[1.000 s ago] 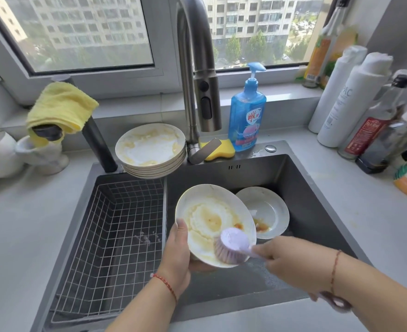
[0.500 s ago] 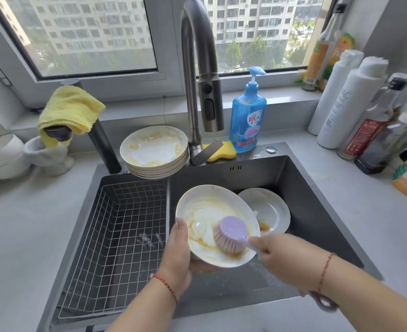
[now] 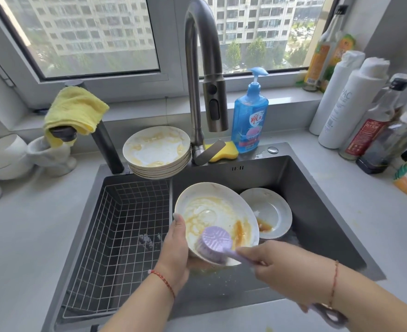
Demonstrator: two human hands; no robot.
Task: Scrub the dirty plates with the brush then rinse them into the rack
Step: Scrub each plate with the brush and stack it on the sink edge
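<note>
My left hand [image 3: 173,250] grips the tilted, sauce-smeared white round plate [image 3: 215,219] w/ thumb on its rim, right hand [image 3: 276,267] holding the lilac round-headed brush [image 3: 213,243]; hard scrubbing could slip it onto the small white plate [image 3: 273,207] in the dark sink [image 3: 317,200].

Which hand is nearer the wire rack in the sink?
Left. The left hand grips the held plate at its edge right beside the wire rack; the right hand holds the purple brush farther over, across the plate.

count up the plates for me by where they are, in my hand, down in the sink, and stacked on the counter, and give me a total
Plate held in the left hand, being scrubbed: 1
Plate lying in the sink: 1
Stack of plates by the faucet: about 6, counted from the rim edges
Total: about 8
</note>
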